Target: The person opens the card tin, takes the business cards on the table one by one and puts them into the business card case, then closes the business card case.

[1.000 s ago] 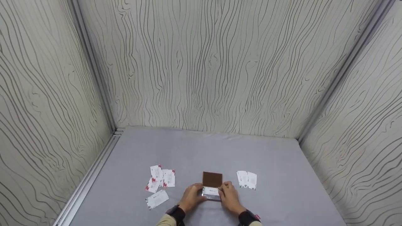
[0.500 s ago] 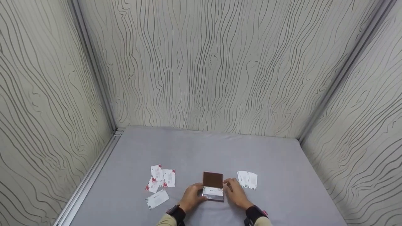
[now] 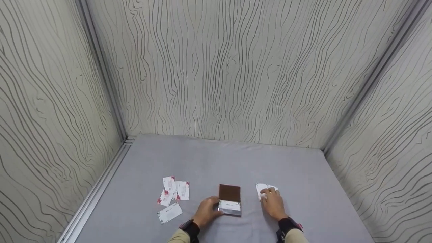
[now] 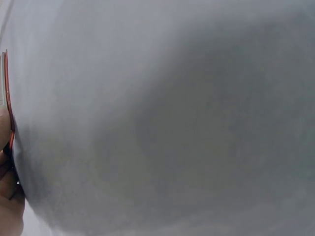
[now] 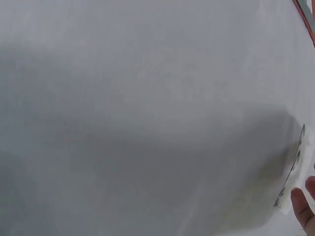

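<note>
A brown card holder (image 3: pixel 230 193) is lying open near the bottom centre of the frame, its dark upper flap pointing away from the person and its clear-fronted lower half facing the person. A white business card (image 3: pixel 229 205) is sitting in that lower half, its lower part showing behind a shiny strip.

The left hand (image 3: pixel 206 212) is gripping the holder's left edge, the thumb lying at the lower corner and the fingers bending along the side above it. In the left wrist view, only part of this hand is showing, at the left border beside the holder's reddish edge.

To the right of the holder and apart from it, the right hand (image 3: pixel 272 204) is reaching over white cards with dark-patterned corners (image 3: pixel 261 188), its bent fingers covering part of them. The right wrist view is catching the fingertips at a card's edge in the lower right, but whether they are pinching it cannot be told.

At the lower left of the frame, three red-flowered cards (image 3: pixel 183 190) are overlapping in a loose cluster, and a single leaf-cornered card (image 3: pixel 169 213) is lying tilted just below them. A grey cloth-covered table (image 3: pixel 216 162) is carrying everything.
</note>
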{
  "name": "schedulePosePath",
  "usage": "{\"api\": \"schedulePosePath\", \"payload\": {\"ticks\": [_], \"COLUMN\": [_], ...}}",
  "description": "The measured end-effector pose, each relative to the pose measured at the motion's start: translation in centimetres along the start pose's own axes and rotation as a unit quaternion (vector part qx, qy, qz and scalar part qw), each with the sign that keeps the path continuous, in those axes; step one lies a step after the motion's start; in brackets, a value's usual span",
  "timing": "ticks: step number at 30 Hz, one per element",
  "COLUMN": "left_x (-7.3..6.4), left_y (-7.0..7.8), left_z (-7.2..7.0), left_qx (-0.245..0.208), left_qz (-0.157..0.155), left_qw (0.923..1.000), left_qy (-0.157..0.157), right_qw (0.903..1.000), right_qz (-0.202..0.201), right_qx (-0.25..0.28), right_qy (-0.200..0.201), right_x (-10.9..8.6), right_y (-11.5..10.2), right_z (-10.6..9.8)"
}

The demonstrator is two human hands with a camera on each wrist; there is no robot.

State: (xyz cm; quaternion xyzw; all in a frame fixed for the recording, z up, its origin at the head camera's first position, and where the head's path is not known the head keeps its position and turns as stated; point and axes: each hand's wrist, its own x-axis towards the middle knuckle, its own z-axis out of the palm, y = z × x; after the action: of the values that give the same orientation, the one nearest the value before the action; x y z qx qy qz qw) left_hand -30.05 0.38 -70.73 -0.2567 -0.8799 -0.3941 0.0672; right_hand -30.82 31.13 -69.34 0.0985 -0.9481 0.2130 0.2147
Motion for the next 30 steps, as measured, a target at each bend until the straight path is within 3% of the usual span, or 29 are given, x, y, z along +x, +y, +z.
{"api": "schedulePosePath", "payload": {"ticks": [3, 9, 12, 18, 21, 23, 26, 30], "left_x": [0.0, -0.1, -0.1, 0.0, 0.0, 0.0, 0.0, 0.0], "left_y": [-0.1, -0.2, -0.2, -0.2, -0.1, -0.3, -0.3, -0.2], "left_z": [0.0, -0.1, -0.1, 0.0, 0.0, 0.2, 0.1, -0.1], "left_qx": [-0.004, 0.002, 0.000, -0.001, -0.002, 0.004, 0.005, 0.000], "left_qz": [0.005, 0.065, 0.057, 0.009, 0.008, 0.026, 0.032, 0.015], "left_qw": [1.0000, 0.9970, 0.9977, 1.0000, 1.0000, 0.9995, 0.9993, 0.9999], "left_qy": [0.006, 0.042, 0.036, 0.003, 0.003, 0.019, 0.019, 0.003], "right_qw": [0.9997, 0.9971, 0.9960, 0.9947, 0.9938, 0.9924, 0.9905, 0.9881], "right_qz": [0.017, 0.055, 0.052, 0.035, 0.043, 0.053, 0.061, 0.049], "right_qx": [-0.016, -0.026, -0.028, -0.036, -0.044, -0.048, -0.040, -0.028], "right_qy": [-0.009, -0.046, -0.067, -0.089, -0.093, -0.100, -0.116, -0.143], "right_x": [-0.2, -0.6, -0.9, -1.0, -0.9, -0.8, -0.9, -1.1], "right_y": [0.7, 1.8, 2.1, 2.6, 2.9, 3.1, 3.1, 3.0], "right_z": [-0.2, -1.1, -1.5, -1.9, -1.8, -1.7, -1.9, -2.2]}}
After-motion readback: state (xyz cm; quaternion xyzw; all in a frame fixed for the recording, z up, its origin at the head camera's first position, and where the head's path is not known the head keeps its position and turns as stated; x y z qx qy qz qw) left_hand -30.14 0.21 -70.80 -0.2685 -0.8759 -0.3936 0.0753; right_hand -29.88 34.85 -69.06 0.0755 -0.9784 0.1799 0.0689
